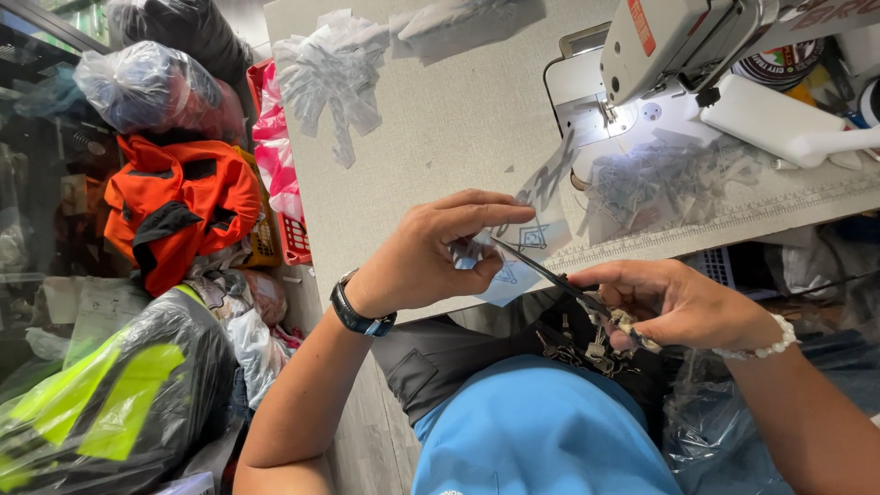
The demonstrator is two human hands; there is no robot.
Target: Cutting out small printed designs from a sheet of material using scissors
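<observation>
My left hand pinches a strip of pale label tape with printed symbols, holding it over the edge of the grey table. My right hand grips small dark scissors whose blades reach across the strip close to my left fingers. A bunch of keys and trinkets hangs from the scissors' handle. My left wrist wears a dark watch, my right a white bead bracelet.
A white sewing machine stands at the table's far right, beside a heap of cut labels. More clear plastic scraps lie at the far left. Orange and neon garments in bags pile up on the floor.
</observation>
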